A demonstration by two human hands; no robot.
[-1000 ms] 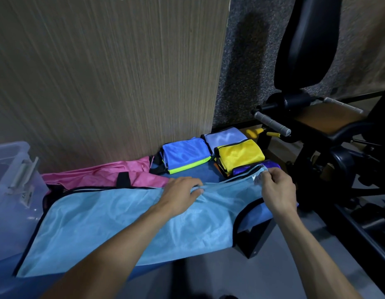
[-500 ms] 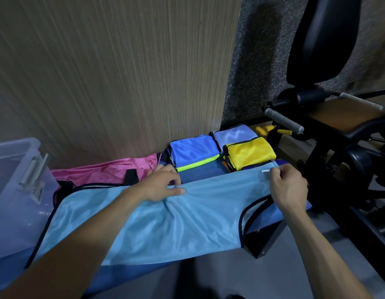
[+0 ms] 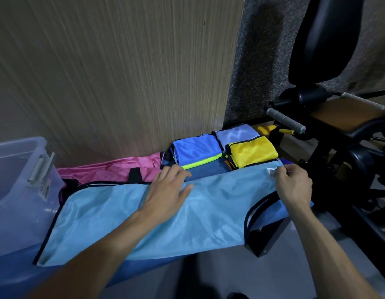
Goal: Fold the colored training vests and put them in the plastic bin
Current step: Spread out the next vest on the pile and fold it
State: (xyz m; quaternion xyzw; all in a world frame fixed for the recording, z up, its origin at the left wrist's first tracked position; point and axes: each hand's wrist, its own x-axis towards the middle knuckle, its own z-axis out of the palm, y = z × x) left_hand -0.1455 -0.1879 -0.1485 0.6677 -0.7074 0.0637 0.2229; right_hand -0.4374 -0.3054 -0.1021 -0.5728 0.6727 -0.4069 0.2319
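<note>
A black exercise machine (image 3: 329,117) stands beside a wood-grain panel (image 3: 114,74).

A single head-worn, wide-angle view looks forward and steeply down from close above a low bench (image 3: 144,266). Both forearms enter from the near edge. A wood-grain wall (image 3: 122,72) fills the far left, gym equipment (image 3: 329,117) the far right. Straight lines bow toward the frame's edges.

A gym — padded weight machine (image 3: 329,87), speckled rubber wall (image 3: 260,61).
</note>
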